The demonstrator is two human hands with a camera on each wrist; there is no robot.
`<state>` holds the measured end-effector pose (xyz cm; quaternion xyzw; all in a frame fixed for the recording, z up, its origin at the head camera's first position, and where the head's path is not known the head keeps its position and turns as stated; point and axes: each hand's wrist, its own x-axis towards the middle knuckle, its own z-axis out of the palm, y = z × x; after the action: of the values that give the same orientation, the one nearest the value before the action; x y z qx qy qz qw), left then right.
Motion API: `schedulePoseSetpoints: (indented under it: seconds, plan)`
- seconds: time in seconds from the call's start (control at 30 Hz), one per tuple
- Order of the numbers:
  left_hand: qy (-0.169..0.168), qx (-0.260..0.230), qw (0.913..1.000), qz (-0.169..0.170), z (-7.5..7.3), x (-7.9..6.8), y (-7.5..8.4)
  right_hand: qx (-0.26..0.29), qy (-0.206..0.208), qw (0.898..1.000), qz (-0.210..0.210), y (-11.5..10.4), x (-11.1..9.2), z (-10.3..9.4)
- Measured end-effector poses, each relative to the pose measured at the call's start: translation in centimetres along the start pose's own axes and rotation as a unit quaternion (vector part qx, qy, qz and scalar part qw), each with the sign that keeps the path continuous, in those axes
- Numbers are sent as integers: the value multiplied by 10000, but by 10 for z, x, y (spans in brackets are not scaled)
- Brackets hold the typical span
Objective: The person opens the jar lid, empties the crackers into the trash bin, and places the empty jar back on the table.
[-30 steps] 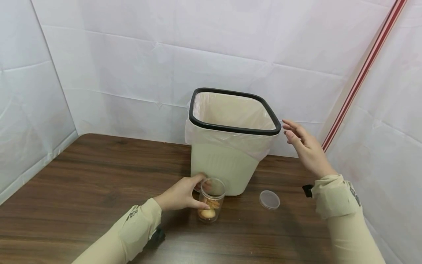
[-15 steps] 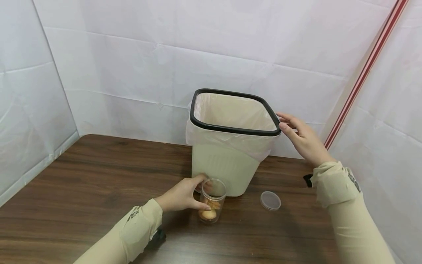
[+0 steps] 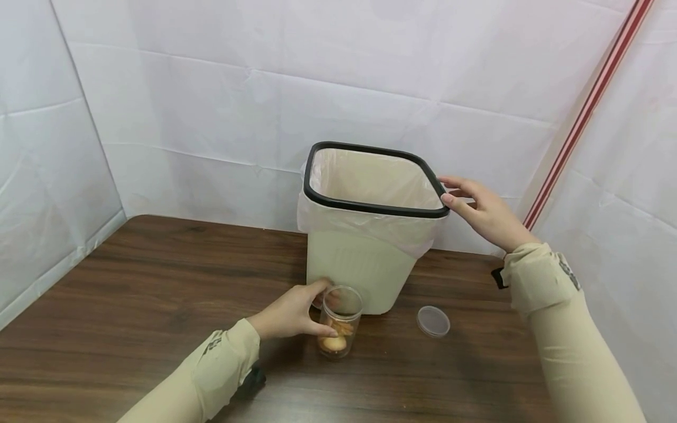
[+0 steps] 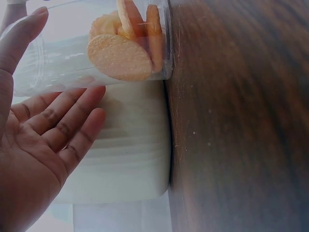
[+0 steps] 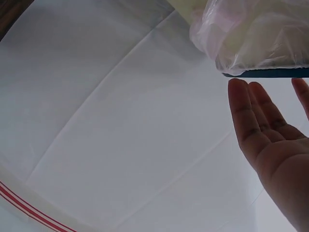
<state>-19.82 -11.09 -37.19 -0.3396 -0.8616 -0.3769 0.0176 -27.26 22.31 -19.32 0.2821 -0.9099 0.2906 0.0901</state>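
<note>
A clear plastic jar (image 3: 341, 311) stands upright and uncovered on the table, with several round biscuits (image 4: 120, 57) in its lower part. My left hand (image 3: 291, 311) holds it from the left, thumb on the near side and fingers behind. Right behind the jar is a cream trash bin (image 3: 359, 264) with a black rim (image 3: 370, 207) and a thin plastic liner (image 5: 260, 38) folded over its edge. At the bin's right side, my right hand (image 3: 483, 214) has its fingertips right at the rim, its fingers (image 5: 244, 108) nearly straight.
A clear round lid (image 3: 433, 321) lies on the dark wooden table (image 3: 174, 294), right of the bin's base. White sheeting (image 3: 211, 106) hangs behind and on both sides. A red-striped strip (image 3: 587, 114) runs down the right corner.
My right hand has moved left, from beside the bin up to its rim. The left hand and the jar stay in place.
</note>
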Motion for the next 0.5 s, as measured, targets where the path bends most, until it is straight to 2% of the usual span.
schedulePoseSetpoints:
  seconds: [0.37,0.5]
  plan:
    - [-47,-88,10000,-6,0,-1,-2,-79,-602,9979,209,5,4,-4]
    - [-53,-77,10000,14,-1,-3,-4,-31,-702,9971,287,4,4,-4]
